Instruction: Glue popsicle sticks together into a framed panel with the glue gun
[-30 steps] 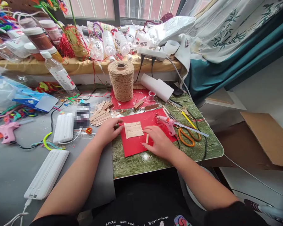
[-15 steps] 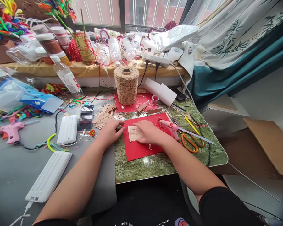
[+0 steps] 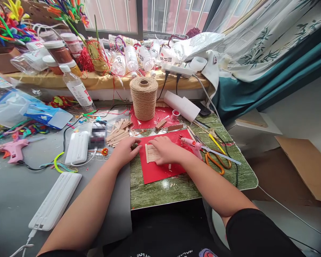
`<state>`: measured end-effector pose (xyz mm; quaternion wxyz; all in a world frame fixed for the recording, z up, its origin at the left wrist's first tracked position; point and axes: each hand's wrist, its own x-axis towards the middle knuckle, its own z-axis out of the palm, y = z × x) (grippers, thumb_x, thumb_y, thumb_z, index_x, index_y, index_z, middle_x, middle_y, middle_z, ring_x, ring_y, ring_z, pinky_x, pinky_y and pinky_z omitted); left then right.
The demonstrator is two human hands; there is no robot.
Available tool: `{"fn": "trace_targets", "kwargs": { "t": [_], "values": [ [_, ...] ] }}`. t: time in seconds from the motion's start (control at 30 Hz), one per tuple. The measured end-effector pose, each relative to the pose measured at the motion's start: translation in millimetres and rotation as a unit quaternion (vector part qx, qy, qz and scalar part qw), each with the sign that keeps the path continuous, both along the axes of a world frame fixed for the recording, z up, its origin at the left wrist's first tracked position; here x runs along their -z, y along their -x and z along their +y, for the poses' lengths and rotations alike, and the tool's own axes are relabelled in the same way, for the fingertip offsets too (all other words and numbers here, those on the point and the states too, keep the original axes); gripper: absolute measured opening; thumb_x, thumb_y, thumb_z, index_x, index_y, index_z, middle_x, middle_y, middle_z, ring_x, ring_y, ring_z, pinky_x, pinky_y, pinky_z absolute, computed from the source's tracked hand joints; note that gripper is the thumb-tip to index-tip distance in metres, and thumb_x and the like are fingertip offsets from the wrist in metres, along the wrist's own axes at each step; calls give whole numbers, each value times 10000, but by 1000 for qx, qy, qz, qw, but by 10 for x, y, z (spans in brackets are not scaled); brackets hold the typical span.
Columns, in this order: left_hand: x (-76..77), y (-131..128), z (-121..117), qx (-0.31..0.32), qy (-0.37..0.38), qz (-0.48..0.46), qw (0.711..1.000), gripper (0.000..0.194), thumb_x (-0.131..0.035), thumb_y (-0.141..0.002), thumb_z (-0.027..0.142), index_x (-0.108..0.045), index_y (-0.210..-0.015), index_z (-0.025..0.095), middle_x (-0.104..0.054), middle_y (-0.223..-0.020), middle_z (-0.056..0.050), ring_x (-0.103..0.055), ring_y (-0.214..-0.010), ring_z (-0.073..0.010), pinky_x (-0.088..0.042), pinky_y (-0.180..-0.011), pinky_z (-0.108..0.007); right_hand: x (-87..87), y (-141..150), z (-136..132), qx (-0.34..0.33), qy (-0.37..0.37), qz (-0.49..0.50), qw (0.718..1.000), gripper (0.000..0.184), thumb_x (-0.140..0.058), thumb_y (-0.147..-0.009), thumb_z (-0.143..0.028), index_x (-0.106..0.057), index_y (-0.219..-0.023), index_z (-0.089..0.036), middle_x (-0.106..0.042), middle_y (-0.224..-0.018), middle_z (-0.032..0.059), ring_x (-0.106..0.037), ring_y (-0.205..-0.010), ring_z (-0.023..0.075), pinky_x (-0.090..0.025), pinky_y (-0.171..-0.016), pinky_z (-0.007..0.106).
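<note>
A small panel of craft sticks (image 3: 152, 154), laid side by side with one stick across its left end, lies on a red sheet (image 3: 156, 175). My right hand (image 3: 168, 150) covers the panel's right part, fingers at its far edge and thumb at its near edge, gripping it. Just left of the panel, my left hand (image 3: 125, 151) rests at the sheet's left edge, thumb and fingers apart, holding nothing. Below my right hand lies a short stick piece (image 3: 170, 166). A pile of craft sticks (image 3: 118, 134) is beyond my left hand.
Right of the sheet are a pink glue gun (image 3: 192, 143) and orange-handled scissors (image 3: 216, 162). A twine spool (image 3: 143, 101) stands behind. On the left lie power banks (image 3: 77, 147), a phone (image 3: 98, 134) and another pink glue gun (image 3: 14, 150). Bottles crowd the sill.
My right hand has moved left from beside the short stick piece onto the panel. The short piece now lies uncovered on the sheet. My left hand stays beside the panel; the view has shifted slightly.
</note>
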<state>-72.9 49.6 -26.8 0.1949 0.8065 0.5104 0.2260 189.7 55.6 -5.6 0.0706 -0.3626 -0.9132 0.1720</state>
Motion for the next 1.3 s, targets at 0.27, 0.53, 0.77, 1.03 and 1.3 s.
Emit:
{"fn": "trace_targets", "kwargs": {
  "t": [0.27,0.53,0.77,1.03,1.3],
  "values": [
    [-13,-17,-27,5,6,-9,1000,274,-588,-952,391,-687,-1157,238,-739,-1154,-75,-671,-1074,-264,-535,-937,-427,-16,-50,-109,9,33,70,997,872,-855,-690,-265,-464,-1469,-226,-527,-1330,137,-493,-1242,336,-452,-1061,505],
    [-41,-146,-120,3,77,-46,996,335,-594,-952,437,-648,-1226,252,-751,-1016,-41,-699,-891,-221,-542,-784,-378,-26,-50,-234,14,-4,101,995,767,-808,-747,-224,-489,-1445,-217,-505,-1355,140,-471,-1280,321,-445,-1114,507],
    [-20,-153,-121,23,121,-136,983,433,-647,-924,466,-587,-1292,245,-736,-1109,-59,-698,-950,-214,-563,-849,-381,27,-90,-276,2,-18,131,991,747,-769,-802,-243,-461,-1482,-266,-500,-1394,130,-452,-1330,326,-413,-1164,523],
    [-8,-206,-169,83,170,-155,970,603,-729,-863,426,-507,-1403,275,-719,-1161,-59,-689,-950,-218,-566,-862,-387,42,-87,-340,-4,-28,181,983,693,-758,-838,-284,-470,-1468,-308,-529,-1408,113,-481,-1313,334,-403,-1167,563],
    [-62,-194,-194,103,187,-181,960,634,-759,-846,431,-505,-1405,274,-705,-1175,-75,-695,-962,-218,-568,-865,-381,44,-89,-357,31,-7,304,952,443,-613,-924,-168,-559,-1348,-281,-612,-1276,103,-577,-1216,278,-508,-1068,491]
  ]
}}
